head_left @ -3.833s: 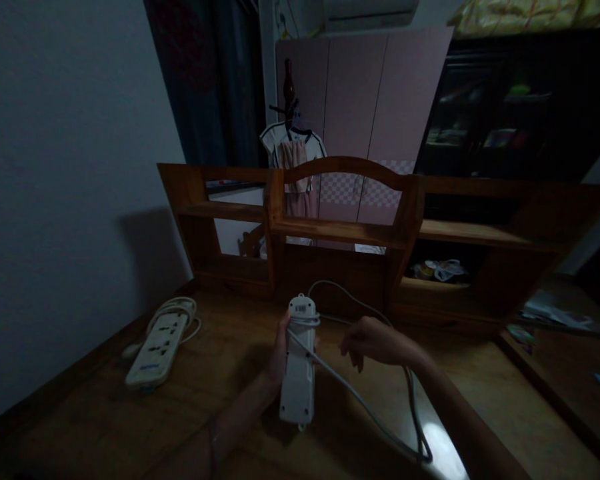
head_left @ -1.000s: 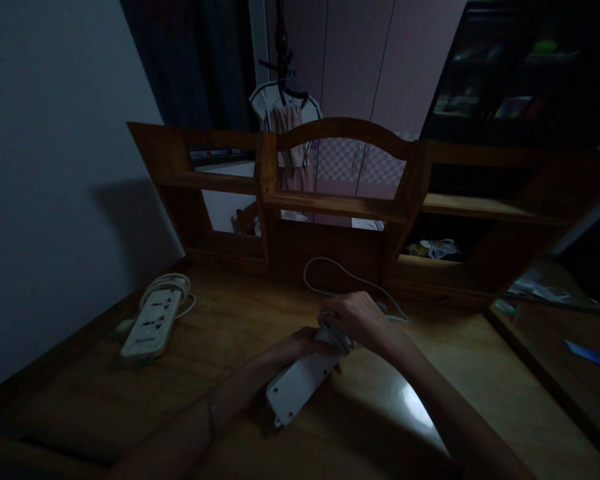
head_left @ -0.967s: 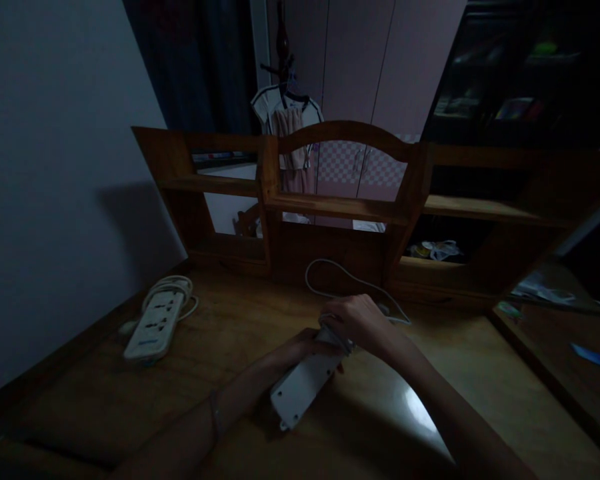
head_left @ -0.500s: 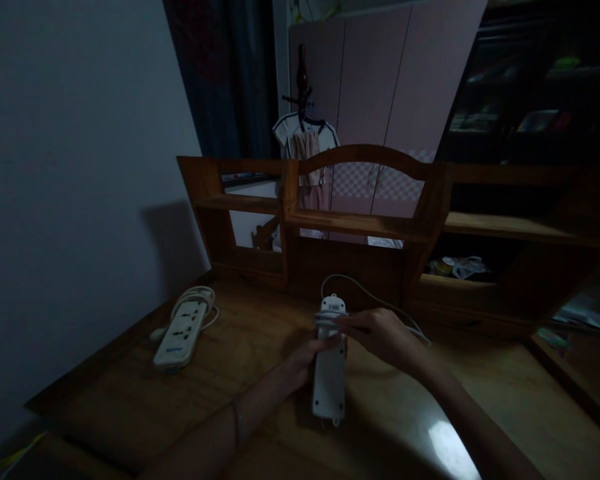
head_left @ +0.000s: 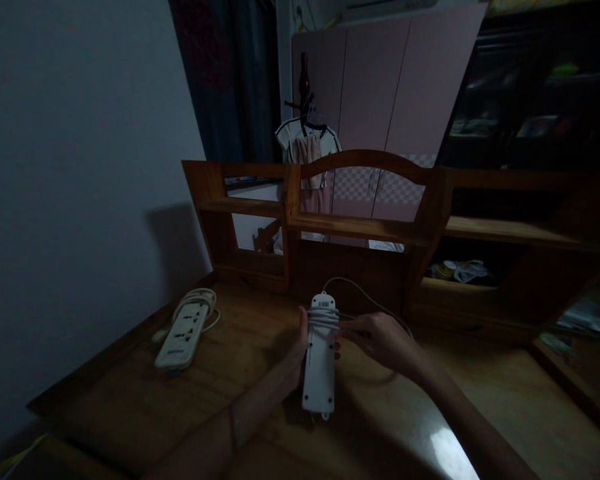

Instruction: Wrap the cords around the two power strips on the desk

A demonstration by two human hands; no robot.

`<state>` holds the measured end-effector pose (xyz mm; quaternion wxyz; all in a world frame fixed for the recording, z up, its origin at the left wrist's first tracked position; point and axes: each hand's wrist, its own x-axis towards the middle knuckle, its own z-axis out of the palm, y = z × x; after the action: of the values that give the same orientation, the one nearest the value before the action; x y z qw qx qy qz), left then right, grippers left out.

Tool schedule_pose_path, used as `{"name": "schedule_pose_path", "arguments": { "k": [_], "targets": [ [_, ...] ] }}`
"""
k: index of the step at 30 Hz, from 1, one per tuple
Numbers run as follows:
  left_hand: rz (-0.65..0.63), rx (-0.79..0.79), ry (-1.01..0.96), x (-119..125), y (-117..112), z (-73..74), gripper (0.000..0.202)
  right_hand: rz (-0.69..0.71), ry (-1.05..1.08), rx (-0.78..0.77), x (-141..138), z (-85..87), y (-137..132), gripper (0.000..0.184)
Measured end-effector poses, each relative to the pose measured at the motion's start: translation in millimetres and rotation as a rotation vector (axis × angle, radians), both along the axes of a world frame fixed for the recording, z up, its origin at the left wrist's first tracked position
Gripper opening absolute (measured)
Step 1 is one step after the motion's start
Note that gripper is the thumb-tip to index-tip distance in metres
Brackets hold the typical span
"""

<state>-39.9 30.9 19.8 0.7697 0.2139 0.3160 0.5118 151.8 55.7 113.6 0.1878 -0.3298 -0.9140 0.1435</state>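
Note:
A white power strip (head_left: 319,380) is held above the desk with its screwed underside facing me. My left hand (head_left: 298,347) is closed around it, thumb along the left edge and fingertips showing at the right edge. Several turns of grey cord (head_left: 323,318) wrap across its upper part. At the right edge, my right hand (head_left: 380,339) pinches the cord beside these turns. From the strip's top end the cord loops back and to the right, passing behind my right hand. Its far end is hidden.
Another white power strip (head_left: 183,337), sockets up with its cord coiled at the far end, lies on the wooden desk (head_left: 240,413) at left. A wooden shelf unit (head_left: 357,227) lines the desk's back. A plastic bag (head_left: 469,271) sits in its right compartment.
The held power strip has shifted slightly left. My left thumb has moved off the underside to its left edge. The cord turns now lie more plainly across the strip.

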Motion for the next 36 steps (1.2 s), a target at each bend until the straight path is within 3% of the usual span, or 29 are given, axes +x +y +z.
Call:
{"name": "schedule_pose_path", "arguments": {
  "k": [7,12,17,30,36],
  "targets": [
    [-0.156,0.013,-0.129,-2,-5,3.5,0.088,0.033,-0.009,-0.177,11,-10.9,20,0.030],
    [-0.319,0.014,-0.166,1,-8,8.9,0.087,0.191,0.042,-0.487,24,-15.7,36,0.043],
    [-0.407,0.067,-0.167,4,-8,6.3,0.089,0.317,-0.021,-0.726,35,-21.4,45,0.044],
    [-0.550,0.087,-0.352,-3,-14,10.6,0.083,0.424,-0.033,-0.813,38,-11.5,41,0.036],
    [-0.464,0.115,-0.389,2,-12,6.7,0.086,0.384,-0.004,-0.791,38,-12.2,42,0.039]
  ]
}}
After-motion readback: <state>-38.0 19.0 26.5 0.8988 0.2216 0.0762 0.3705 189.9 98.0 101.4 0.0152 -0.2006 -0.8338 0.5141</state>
